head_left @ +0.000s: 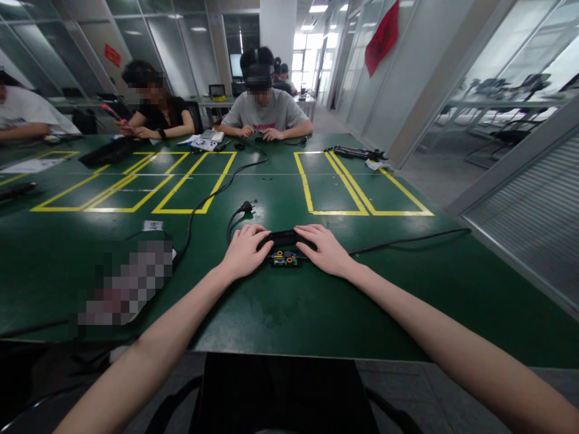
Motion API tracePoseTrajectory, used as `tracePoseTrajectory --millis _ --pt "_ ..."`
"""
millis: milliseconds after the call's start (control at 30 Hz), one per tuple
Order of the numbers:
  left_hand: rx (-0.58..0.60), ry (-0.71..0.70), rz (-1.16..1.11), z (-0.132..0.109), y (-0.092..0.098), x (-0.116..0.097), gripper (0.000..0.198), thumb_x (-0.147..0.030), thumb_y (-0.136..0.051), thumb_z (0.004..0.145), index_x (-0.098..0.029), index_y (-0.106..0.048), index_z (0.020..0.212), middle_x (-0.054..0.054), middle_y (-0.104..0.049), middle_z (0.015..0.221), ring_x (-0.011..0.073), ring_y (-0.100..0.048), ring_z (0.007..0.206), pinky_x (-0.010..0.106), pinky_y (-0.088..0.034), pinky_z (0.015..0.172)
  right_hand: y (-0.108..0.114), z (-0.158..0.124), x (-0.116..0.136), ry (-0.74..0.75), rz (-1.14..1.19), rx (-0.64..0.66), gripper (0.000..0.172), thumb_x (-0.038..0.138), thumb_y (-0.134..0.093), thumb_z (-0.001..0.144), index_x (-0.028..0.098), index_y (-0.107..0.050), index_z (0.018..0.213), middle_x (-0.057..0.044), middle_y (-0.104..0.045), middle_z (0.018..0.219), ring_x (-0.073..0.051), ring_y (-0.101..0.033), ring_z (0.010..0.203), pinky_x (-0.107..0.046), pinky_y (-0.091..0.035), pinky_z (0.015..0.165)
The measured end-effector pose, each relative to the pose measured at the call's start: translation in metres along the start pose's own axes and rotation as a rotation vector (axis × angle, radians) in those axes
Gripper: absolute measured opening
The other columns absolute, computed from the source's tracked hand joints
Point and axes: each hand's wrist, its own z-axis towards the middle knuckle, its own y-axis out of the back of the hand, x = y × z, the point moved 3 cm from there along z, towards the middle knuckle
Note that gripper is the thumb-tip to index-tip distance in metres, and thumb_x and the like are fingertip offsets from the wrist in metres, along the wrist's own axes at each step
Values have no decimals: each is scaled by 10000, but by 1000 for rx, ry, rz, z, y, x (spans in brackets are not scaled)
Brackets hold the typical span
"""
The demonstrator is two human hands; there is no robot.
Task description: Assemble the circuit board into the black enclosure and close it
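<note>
A black plastic case cover point(282, 238), long and narrow, is held at its two ends between my hands. My left hand point(245, 252) has its fingers curled over the left end, with the thumb on the near side. At the right end my right hand point(326, 250) grips it the same way. Just on the near side of the cover lies an open power adapter's circuit board point(284, 259), with copper-coloured coils, in what looks like a dark lower shell. Whether the cover touches that shell I cannot tell. My fingertips are partly hidden behind the cover.
A black power plug point(245, 207) with its cord lies beyond my left hand. Another cable point(402, 242) runs off to the right. A blurred-out long object point(131, 283) lies at left. Yellow tape point(335, 213) marks the green table point(280, 325). Co-workers point(266, 111) sit across.
</note>
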Motion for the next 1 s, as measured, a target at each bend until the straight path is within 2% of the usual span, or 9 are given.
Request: tracePoseTrajectory --millis 67,167,233,367,500,700,800,900,1000 --pt "18 4 -66 0 -2 -1 228 -312 -594 950 -181 -688 1111 103 -716 1145 290 -628 1125 476 -506 986 -2 0 -2 -36 79 32 437 258 -621 922 214 -642 1356 -117 -727 1180 -279 -648 1100 -512 -548 974" --pt "13 8 -268 0 -1 -4 183 -232 -601 918 -197 -658 1089 58 -750 998 221 -695 939 368 -562 841 2 -2 1 -102 236 48 545 220 -624 894 211 -566 1436 -77 -714 1066 -191 -660 829 -367 -592 749" --pt "6 5 -378 -1 0 -7 182 -210 -597 905 -201 -645 1080 44 -753 954 191 -709 863 314 -569 754 6 -3 7 -93 310 54 473 222 -609 900 202 -617 1372 -67 -695 1032 -164 -635 752 -325 -577 678" --pt "-4 -28 -457 -4 6 -9 248 -232 -609 894 -179 -641 1135 52 -746 953 162 -701 784 296 -591 725 13 -4 16 -55 383 54 273 268 -581 940 193 -730 1155 -84 -712 1046 -179 -672 813 -336 -592 747" --pt "-17 -81 -443 -5 9 -9 304 -164 -586 852 -162 -659 1148 52 -754 932 162 -708 801 294 -601 754 14 -5 18 -75 427 56 289 288 -584 951 201 -720 1190 -82 -751 1094 -187 -698 835 -355 -604 793" --pt "-27 -138 -441 -6 10 -11 312 -121 -562 796 -153 -680 1083 52 -755 963 160 -713 821 294 -600 785 15 -5 23 -13 433 117 262 259 -588 942 187 -721 1155 -74 -750 1021 -189 -683 837 -357 -593 802" --pt "16 -175 -456 -8 13 -14 312 -122 -569 782 -161 -669 1076 55 -729 994 158 -698 839 288 -594 778 18 -6 25 27 422 130 227 267 -599 945 185 -721 1117 -83 -741 1031 -199 -678 859 -361 -586 789" --pt "99 -208 -430 -10 15 -18 236 -213 -678 771 -172 -651 1001 51 -694 1005 176 -672 869 298 -577 774 20 -7 27 93 418 136 237 269 -646 926 192 -710 1141 -87 -736 1057 -210 -683 910 -371 -582 816" --pt "151 -181 -340 -10 12 -18 346 -294 -803 710 -186 -629 989 22 -683 953 179 -641 821 306 -542 751 21 -8 30 167 393 112 286 236 -687 896 198 -691 1179 -89 -734 1062 -219 -679 955 -371 -577 821"
